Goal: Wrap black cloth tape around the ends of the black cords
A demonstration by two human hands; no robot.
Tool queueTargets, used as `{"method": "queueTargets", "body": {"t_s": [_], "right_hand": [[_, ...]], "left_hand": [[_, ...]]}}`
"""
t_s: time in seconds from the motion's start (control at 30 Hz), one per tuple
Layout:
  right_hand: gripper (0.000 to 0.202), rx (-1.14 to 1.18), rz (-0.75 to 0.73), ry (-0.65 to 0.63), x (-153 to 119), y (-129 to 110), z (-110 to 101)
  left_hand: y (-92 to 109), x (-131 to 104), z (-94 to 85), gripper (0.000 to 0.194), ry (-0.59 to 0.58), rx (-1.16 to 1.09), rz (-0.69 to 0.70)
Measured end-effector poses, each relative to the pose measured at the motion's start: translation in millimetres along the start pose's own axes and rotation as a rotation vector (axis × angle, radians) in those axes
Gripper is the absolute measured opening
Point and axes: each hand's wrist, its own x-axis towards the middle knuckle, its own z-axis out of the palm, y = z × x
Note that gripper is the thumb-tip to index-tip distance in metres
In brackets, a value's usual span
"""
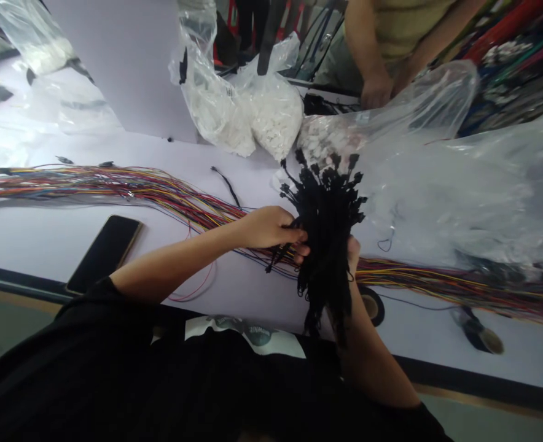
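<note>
Left hand (pixel 274 228) and right hand (pixel 353 250) hold what look like bundled black cables (pixel 327 224).

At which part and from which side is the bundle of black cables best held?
Probably around the middle of the bundle of black cables, from the right, where the right hand is. There it looks compactly gathered, while the connector ends fan out above and the lower ends hang loose. The left hand is at its left side.

Reads "BROWNI" in capitals, last part unclear, on the white print (pixel 283 345) of the black shirt (pixel 183 393); appears upside down to the camera. Shows small dark marks, too small to read, on a clear plastic bag (pixel 218 116).
</note>
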Motion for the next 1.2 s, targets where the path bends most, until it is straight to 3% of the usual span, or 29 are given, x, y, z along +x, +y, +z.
{"method": "queueTargets", "body": {"t_s": [0.13, 0.23, 0.3, 0.4, 0.5, 0.6, 0.67, 0.73, 0.8, 0.87, 1.0, 1.2], "right_hand": [[0.044, 0.078, 0.137, -0.083, -2.4, 10.5, -0.9], [0.041, 0.099, 0.166, -0.094, -2.0, 13.0, 1.2], [0.042, 0.129, 0.13, -0.072, -2.1, 11.6, 3.6], [0.045, 0.147, 0.104, -0.05, -2.4, 7.9, 5.7], [0.045, 0.135, 0.111, -0.049, -1.3, 7.3, 3.3], [0.041, 0.141, 0.155, -0.079, 1.6, 11.7, -2.5], [0.044, 0.169, 0.178, -0.126, 4.6, 16.0, -7.4], [0.048, 0.221, 0.184, -0.176, 8.1, 19.8, -12.8], [0.049, 0.28, 0.18, -0.219, 11.3, 22.3, -18.0], [0.052, 0.334, 0.18, -0.25, 13.5, 23.5, -22.2], [0.052, 0.396, 0.16, -0.266, 13.6, 24.4, -25.1], [0.049, 0.349, 0.14, -0.288, 13.7, 26.0, -23.2]], "left_hand": [[13.2, -6.9, 11.7, 0.035, 0.015, 0.432, -0.017], [16.6, -13.6, 18.0, 0.037, -0.003, 0.549, -0.006], [16.3, -19.2, 16.8, 0.035, 0.064, 0.543, -0.018], [10.2, -27.4, 0.6, 0.032, 0.24, 0.446, -0.056], [-7.9, -28.0, -28.2, 0.03, 0.485, 0.377, -0.055], [-38.6, -15.9, -51.5, 0.036, 0.661, 0.558, -0.186], [-60.5, -4.2, -57.1, 0.048, 0.565, 0.708, -0.343], [-78.0, 5.3, -55.6, 0.052, 0.344, 0.821, -0.436], [-88.5, 9.8, -51.3, 0.048, 0.168, 0.895, -0.468], [-92.4, 9.6, -48.9, 0.049, 0.102, 0.923, -0.47], [-89.6, 6.1, -56.6, 0.065, 0.141, 0.84, -0.516], [-78.3, 23.8, -65.0, 0.042, 0.362, 0.762, -0.796]]}}
